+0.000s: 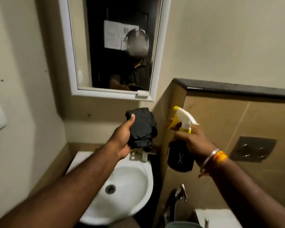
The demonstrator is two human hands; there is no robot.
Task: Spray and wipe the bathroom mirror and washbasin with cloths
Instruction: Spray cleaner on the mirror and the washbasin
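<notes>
The left hand [122, 139] grips a bunched dark cloth [142, 129], thumb pressed on top, raised over the tap [144, 155] and the white washbasin [122, 183] beneath it. Just to its right, the right hand [191, 143] clasps a black spray bottle [180, 157] by the neck; a finger seems to rest on the yellow trigger. The white-framed mirror [82, 46] hangs above both hands.

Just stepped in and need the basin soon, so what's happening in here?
A person is cleaning. The left hand grips a bunched dark cloth above the white washbasin. The right hand holds a black spray bottle, its white and yellow nozzle aimed toward the mirror. The cloth touches neither the mirror nor the basin.
</notes>
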